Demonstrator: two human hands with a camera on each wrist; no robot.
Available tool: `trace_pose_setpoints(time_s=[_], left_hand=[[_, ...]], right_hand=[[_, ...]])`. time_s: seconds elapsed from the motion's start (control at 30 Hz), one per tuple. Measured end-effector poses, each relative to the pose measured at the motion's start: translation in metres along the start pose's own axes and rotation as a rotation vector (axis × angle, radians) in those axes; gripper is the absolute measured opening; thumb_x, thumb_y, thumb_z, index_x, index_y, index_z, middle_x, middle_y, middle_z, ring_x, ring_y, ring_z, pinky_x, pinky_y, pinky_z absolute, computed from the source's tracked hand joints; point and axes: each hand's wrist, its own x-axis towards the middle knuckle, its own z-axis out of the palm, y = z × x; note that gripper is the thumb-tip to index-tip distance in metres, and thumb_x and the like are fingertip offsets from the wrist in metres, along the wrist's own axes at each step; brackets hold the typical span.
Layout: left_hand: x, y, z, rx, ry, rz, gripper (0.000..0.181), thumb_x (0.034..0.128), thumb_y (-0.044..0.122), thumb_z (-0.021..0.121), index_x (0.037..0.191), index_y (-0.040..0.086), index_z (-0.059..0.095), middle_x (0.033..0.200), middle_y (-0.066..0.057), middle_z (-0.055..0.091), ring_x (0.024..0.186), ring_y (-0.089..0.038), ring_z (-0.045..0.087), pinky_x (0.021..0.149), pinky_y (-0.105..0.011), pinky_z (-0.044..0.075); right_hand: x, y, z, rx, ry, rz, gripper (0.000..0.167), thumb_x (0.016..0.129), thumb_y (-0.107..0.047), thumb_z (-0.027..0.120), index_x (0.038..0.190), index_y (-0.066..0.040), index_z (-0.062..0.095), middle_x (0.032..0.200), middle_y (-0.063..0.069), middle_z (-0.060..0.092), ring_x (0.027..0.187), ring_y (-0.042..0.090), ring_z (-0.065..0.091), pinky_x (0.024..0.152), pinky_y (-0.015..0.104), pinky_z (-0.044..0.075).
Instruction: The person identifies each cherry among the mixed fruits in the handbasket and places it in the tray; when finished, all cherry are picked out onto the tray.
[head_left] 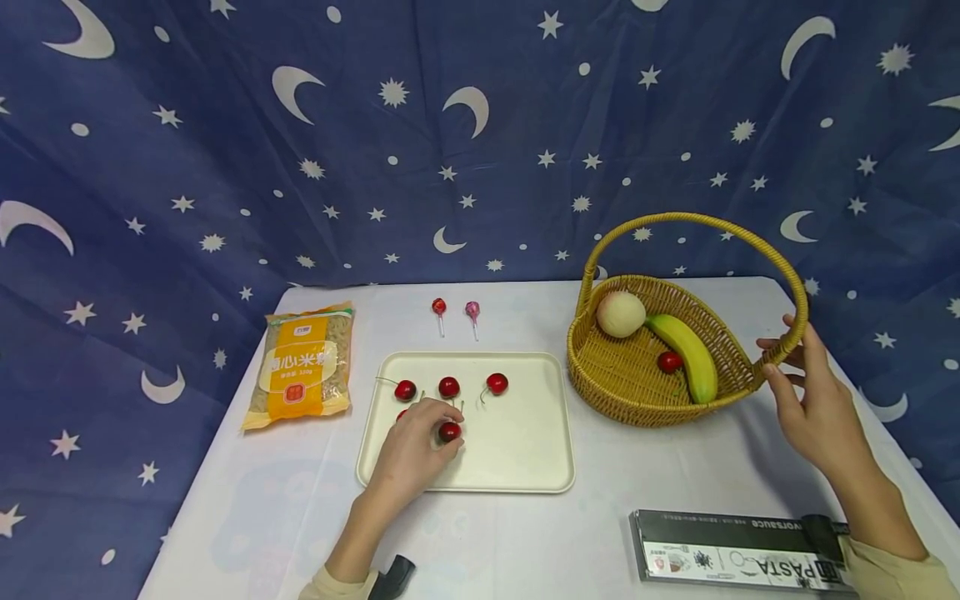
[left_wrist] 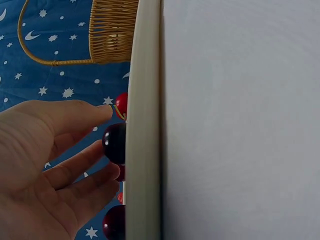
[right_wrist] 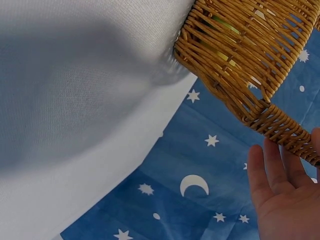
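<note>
On the cream tray [head_left: 517, 454] lie several red cherries with stems. My left hand [head_left: 416, 442] is over the tray's front left part, thumb and fingers spread around a dark red cherry [head_left: 449, 431]. In the left wrist view that cherry [left_wrist: 113, 144] sits between thumb and fingertips, with a gap on the thumb side. Another cherry [head_left: 402, 414] is partly hidden by this hand. At the right, my right hand [head_left: 821, 408] holds the side of the wicker basket's handle [head_left: 795, 333], thumb in front and fingers behind. The basket [head_left: 615, 400] stands on the table.
Inside the basket are a pale round fruit [head_left: 621, 314], a banana [head_left: 693, 358] and a cherry [head_left: 670, 362]. Two lollipops [head_left: 439, 308] lie behind the tray. A yellow grain bag [head_left: 303, 367] is at left, and a black pasta box [head_left: 720, 550] lies at front right.
</note>
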Motion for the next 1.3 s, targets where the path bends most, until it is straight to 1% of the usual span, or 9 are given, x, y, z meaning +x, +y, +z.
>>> trace_pose_setpoints(time_s=[0.1,0.27,0.43,0.6,0.7,0.87,1.0,1.13,1.3], left_hand=[[0.002,0.002,-0.002,-0.009,0.002,0.013,0.027,0.0815,0.006,0.09,0.104,0.016,0.076,0.108,0.001,0.076,0.105,-0.021,0.071,0.092,-0.044,0.059],[0.006,0.006,-0.004,-0.005,0.012,0.05,0.026,0.0834,0.009,0.089,0.104,0.017,0.075,0.111,0.0,0.076,0.097,-0.022,0.068,0.086,-0.037,0.057],[0.011,0.012,-0.004,-0.023,0.022,0.105,0.025,0.0845,0.009,0.089,0.104,0.019,0.075,0.112,0.001,0.075,0.102,-0.023,0.069,0.087,-0.038,0.058],[0.017,0.019,-0.005,-0.067,-0.029,0.132,0.024,0.0871,0.01,0.087,0.106,0.02,0.075,0.109,0.002,0.074,0.099,-0.025,0.068,0.084,-0.032,0.056],[0.022,0.023,-0.005,-0.08,-0.062,0.148,0.023,0.0889,0.011,0.086,0.108,0.018,0.076,0.112,0.002,0.075,0.101,-0.025,0.067,0.083,-0.029,0.055],[0.03,0.03,-0.004,-0.1,-0.091,0.181,0.021,0.0911,0.012,0.084,0.11,0.018,0.075,0.116,0.004,0.075,0.113,-0.024,0.068,0.093,-0.037,0.057],[0.039,0.034,-0.003,-0.124,-0.102,0.22,0.021,0.0919,0.012,0.083,0.11,0.018,0.075,0.116,0.004,0.075,0.112,-0.024,0.069,0.097,-0.038,0.057],[0.048,0.04,0.0,-0.149,-0.11,0.261,0.019,0.0922,0.011,0.083,0.109,0.016,0.076,0.113,0.0,0.075,0.109,-0.024,0.069,0.1,-0.038,0.057],[0.058,0.052,0.006,-0.174,-0.158,0.251,0.018,0.0947,0.016,0.081,0.112,0.016,0.076,0.116,0.001,0.074,0.112,-0.025,0.068,0.1,-0.038,0.057]], right_hand=[[0.0,0.0,0.0,0.001,-0.001,0.003,0.078,0.109,-0.007,0.057,0.169,-0.036,0.017,0.141,0.026,0.063,0.114,-0.033,0.033,0.09,-0.012,0.026],[0.0,0.002,0.0,0.006,-0.003,0.004,0.079,0.108,-0.007,0.058,0.169,-0.037,0.017,0.141,0.026,0.063,0.114,-0.033,0.033,0.09,-0.012,0.026],[0.0,0.002,0.0,0.006,-0.001,0.007,0.079,0.108,-0.007,0.058,0.169,-0.037,0.018,0.141,0.026,0.064,0.114,-0.032,0.033,0.09,-0.012,0.026],[0.0,0.002,0.0,0.01,-0.003,0.011,0.079,0.108,-0.008,0.058,0.169,-0.037,0.017,0.141,0.025,0.064,0.114,-0.031,0.034,0.09,-0.012,0.026],[0.0,0.002,0.0,0.011,-0.005,0.01,0.079,0.108,-0.008,0.058,0.169,-0.038,0.017,0.141,0.026,0.064,0.114,-0.031,0.034,0.09,-0.012,0.026],[0.0,0.0,0.0,0.011,-0.008,0.013,0.079,0.109,-0.008,0.058,0.169,-0.039,0.016,0.141,0.026,0.064,0.113,-0.031,0.034,0.089,-0.012,0.026],[0.001,0.0,0.0,0.007,-0.008,0.01,0.08,0.108,-0.007,0.059,0.169,-0.039,0.016,0.141,0.026,0.064,0.113,-0.031,0.033,0.089,-0.012,0.025],[0.0,0.0,0.0,0.007,-0.009,0.008,0.081,0.108,-0.008,0.059,0.169,-0.039,0.016,0.141,0.026,0.063,0.113,-0.031,0.033,0.089,-0.012,0.025],[0.0,0.0,0.0,0.013,-0.009,0.006,0.08,0.108,-0.008,0.058,0.169,-0.038,0.016,0.141,0.026,0.063,0.113,-0.031,0.034,0.089,-0.012,0.026]])
